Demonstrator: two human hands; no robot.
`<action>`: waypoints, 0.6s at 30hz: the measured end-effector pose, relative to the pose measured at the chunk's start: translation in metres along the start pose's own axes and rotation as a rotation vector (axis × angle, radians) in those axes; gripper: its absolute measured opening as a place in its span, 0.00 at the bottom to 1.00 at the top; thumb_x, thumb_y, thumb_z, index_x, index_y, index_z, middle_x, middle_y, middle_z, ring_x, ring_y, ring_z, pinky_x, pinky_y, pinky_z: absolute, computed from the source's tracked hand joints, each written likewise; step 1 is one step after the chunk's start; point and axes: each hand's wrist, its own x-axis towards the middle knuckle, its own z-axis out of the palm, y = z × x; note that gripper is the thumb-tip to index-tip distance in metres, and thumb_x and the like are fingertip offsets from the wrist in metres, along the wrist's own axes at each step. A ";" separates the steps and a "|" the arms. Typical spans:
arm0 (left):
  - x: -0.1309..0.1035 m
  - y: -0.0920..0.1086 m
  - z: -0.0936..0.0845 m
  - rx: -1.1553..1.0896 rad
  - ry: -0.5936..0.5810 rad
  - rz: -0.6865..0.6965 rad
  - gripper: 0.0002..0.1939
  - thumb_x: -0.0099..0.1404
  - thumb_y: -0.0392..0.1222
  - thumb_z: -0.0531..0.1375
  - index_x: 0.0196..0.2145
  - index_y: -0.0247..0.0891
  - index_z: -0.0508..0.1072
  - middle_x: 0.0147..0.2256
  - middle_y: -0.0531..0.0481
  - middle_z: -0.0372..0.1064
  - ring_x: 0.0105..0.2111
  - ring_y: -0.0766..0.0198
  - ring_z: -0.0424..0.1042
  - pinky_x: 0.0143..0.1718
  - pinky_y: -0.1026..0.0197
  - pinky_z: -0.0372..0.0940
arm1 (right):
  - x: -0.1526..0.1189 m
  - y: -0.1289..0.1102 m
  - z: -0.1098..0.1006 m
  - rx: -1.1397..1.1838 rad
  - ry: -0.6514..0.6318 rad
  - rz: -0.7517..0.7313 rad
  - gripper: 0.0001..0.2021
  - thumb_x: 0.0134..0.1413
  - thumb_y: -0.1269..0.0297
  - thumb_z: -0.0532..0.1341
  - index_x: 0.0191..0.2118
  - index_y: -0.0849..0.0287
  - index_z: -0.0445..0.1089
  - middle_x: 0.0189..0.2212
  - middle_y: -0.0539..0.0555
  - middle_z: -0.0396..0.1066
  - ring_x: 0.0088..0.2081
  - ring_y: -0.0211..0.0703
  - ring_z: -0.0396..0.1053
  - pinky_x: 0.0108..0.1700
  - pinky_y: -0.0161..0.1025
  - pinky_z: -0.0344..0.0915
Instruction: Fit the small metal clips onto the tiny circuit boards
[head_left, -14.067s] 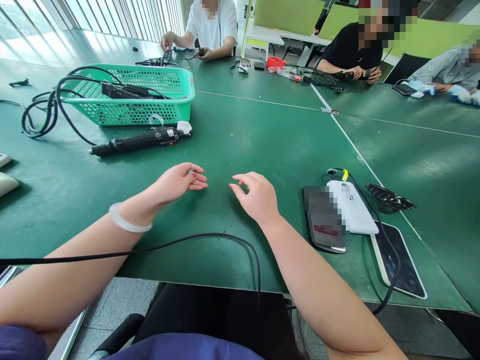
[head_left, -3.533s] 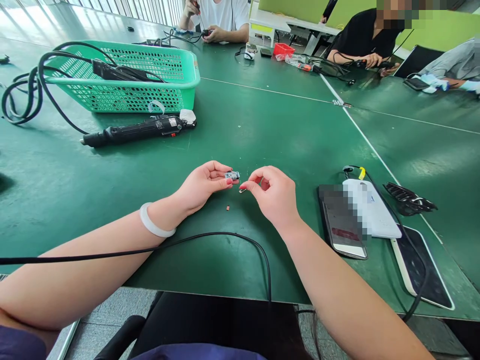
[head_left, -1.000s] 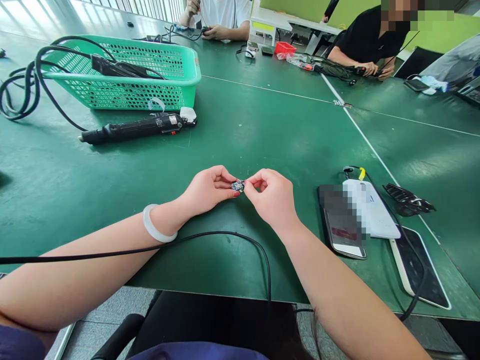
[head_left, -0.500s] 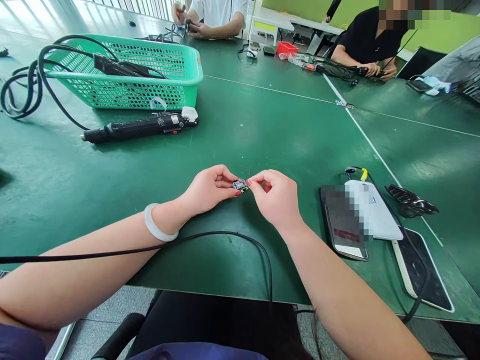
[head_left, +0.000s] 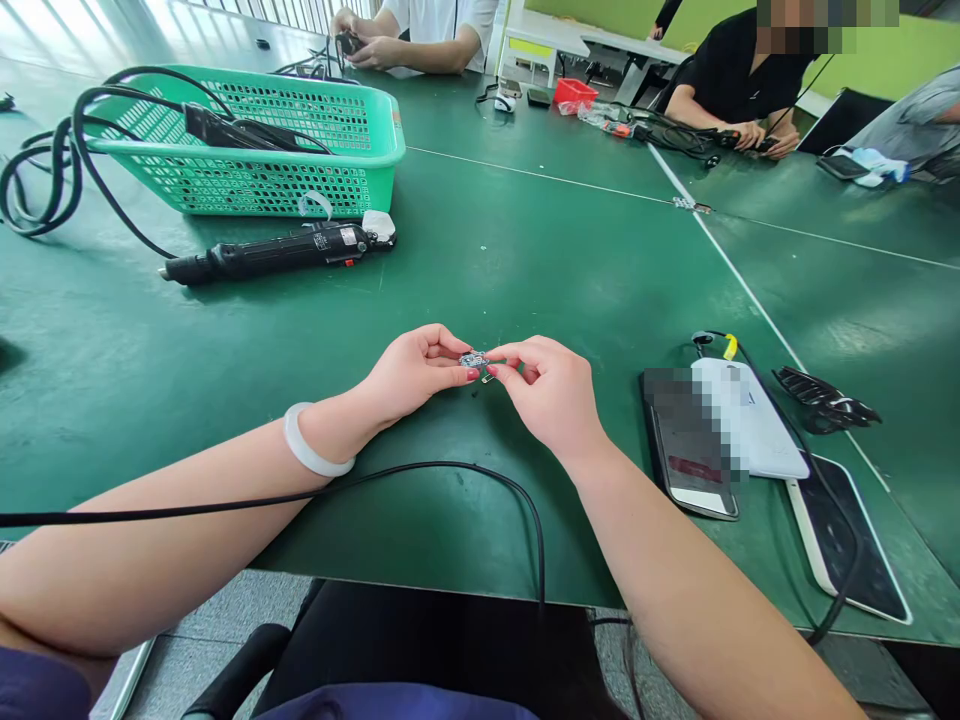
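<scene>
Both hands are over the green table [head_left: 600,270], in from its near edge. The right hand [head_left: 551,390] curls toward the left, thumb and forefinger almost meeting; I cannot tell what they grip. The left hand [head_left: 409,372], thumb toward the near edge, pinches a circuit board [head_left: 472,360] nearly closed, between both hands. A tiny metal piece [head_left: 487,378] shows beside the right thumb.

No wording is legible; the label [head_left: 348,237] on the black tool [head_left: 270,255] beyond the left fingers [head_left: 451,377] is too small.
</scene>
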 end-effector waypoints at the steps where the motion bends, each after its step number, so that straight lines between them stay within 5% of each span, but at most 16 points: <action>1: 0.000 0.000 0.000 -0.004 -0.001 -0.001 0.14 0.47 0.33 0.69 0.29 0.34 0.67 0.31 0.48 0.75 0.32 0.65 0.75 0.41 0.57 0.67 | 0.000 0.000 0.000 -0.006 0.007 -0.006 0.07 0.52 0.69 0.60 0.34 0.53 0.76 0.26 0.48 0.68 0.24 0.35 0.60 0.28 0.35 0.57; 13: 0.003 0.000 -0.004 -0.084 0.001 -0.023 0.15 0.48 0.37 0.70 0.32 0.33 0.69 0.32 0.47 0.76 0.35 0.64 0.75 0.41 0.58 0.66 | 0.000 0.000 -0.001 -0.051 0.042 0.012 0.04 0.50 0.68 0.62 0.33 0.55 0.73 0.25 0.47 0.69 0.23 0.34 0.59 0.31 0.36 0.59; 18: 0.005 -0.001 -0.006 -0.157 0.102 -0.026 0.15 0.49 0.33 0.69 0.34 0.33 0.69 0.33 0.47 0.75 0.37 0.64 0.75 0.45 0.58 0.65 | 0.001 0.002 0.003 -0.142 -0.269 0.068 0.03 0.47 0.64 0.65 0.31 0.54 0.75 0.30 0.49 0.72 0.28 0.37 0.64 0.30 0.36 0.59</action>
